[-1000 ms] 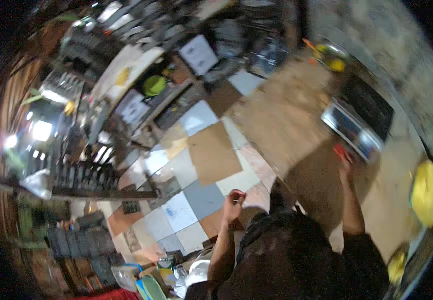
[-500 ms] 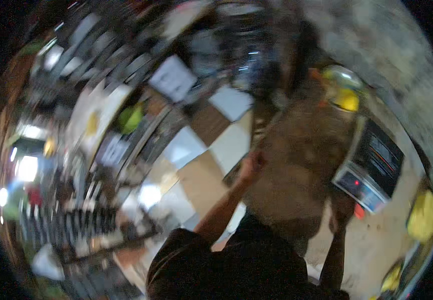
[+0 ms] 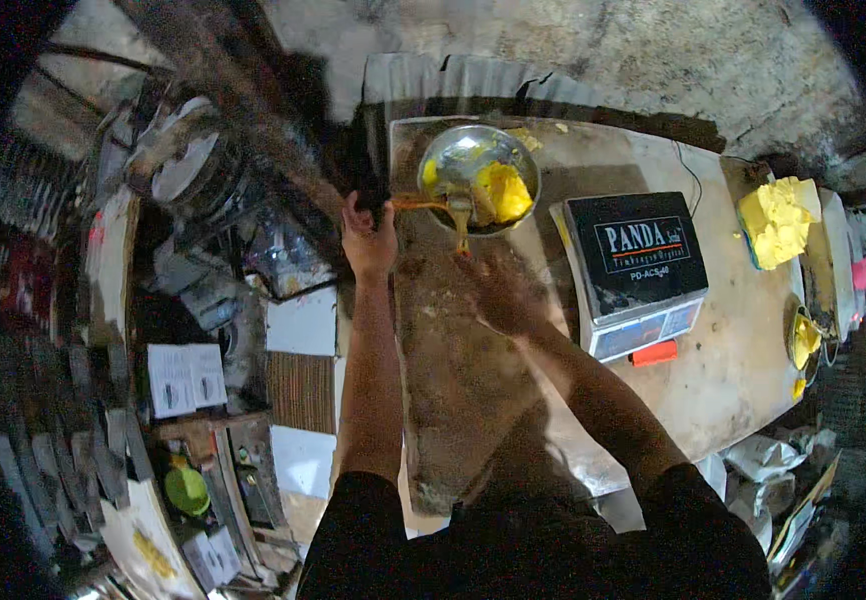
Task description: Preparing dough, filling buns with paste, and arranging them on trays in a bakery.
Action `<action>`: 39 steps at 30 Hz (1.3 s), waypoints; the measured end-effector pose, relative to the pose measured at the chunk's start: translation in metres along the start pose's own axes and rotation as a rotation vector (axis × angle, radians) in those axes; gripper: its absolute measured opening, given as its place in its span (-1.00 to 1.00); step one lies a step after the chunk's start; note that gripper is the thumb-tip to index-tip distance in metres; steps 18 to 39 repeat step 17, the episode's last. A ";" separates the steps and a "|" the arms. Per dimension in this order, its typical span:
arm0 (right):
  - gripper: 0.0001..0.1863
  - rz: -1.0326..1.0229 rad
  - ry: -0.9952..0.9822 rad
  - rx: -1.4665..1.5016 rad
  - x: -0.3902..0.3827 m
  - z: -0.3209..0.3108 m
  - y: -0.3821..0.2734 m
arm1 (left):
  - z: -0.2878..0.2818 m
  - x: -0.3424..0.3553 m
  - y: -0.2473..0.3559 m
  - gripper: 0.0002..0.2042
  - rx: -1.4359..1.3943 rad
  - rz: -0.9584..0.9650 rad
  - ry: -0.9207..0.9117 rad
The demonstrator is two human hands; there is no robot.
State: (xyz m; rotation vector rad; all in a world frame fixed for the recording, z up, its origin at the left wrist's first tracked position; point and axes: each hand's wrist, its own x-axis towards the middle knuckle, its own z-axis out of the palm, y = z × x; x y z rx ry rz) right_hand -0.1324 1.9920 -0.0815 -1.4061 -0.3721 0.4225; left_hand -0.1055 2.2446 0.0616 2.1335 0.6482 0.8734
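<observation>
My left hand [image 3: 368, 240] is at the left edge of the table, thumb and fingers apart. Its thumb is by the end of an orange handle [image 3: 415, 203] that reaches over the rim of a round metal bowl [image 3: 443, 148]; whether they touch is unclear. Inside the bowl sits a glossy yellow lump [image 3: 505, 193], soft-looking. A flat brush-like tool with an ochre handle [image 3: 461, 240] hangs over the bowl's near rim. Just below that handle my right hand [image 3: 501, 295] is blurred by motion, so its grip is hidden.
Right of my right hand stands a black-topped digital scale [image 3: 638, 250], with an orange-red block [image 3: 655, 353] before it. Crumpled yellow material [image 3: 778, 222] lies at the table's [image 3: 733, 330] right end. A wooden post [image 3: 263, 110] rises at the far left. Left, a lower shelf carries papers [image 3: 186, 380].
My view has swung, bringing the bowl and scale nearer the middle. My right hand has left the scale's front and reached toward the bowl. My left hand has come near the orange handle.
</observation>
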 end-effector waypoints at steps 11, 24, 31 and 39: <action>-0.74 -0.400 0.232 -0.500 0.119 0.014 -0.107 | 0.014 0.008 -0.049 -0.70 -0.227 -0.096 -0.379; -0.50 0.196 0.030 -0.047 0.199 -0.138 -0.174 | 0.019 -0.024 0.007 -0.58 -0.353 0.120 -0.220; -0.50 0.196 0.030 -0.047 0.199 -0.138 -0.174 | 0.019 -0.024 0.007 -0.58 -0.353 0.120 -0.220; -0.50 0.196 0.030 -0.047 0.199 -0.138 -0.174 | 0.019 -0.024 0.007 -0.58 -0.353 0.120 -0.220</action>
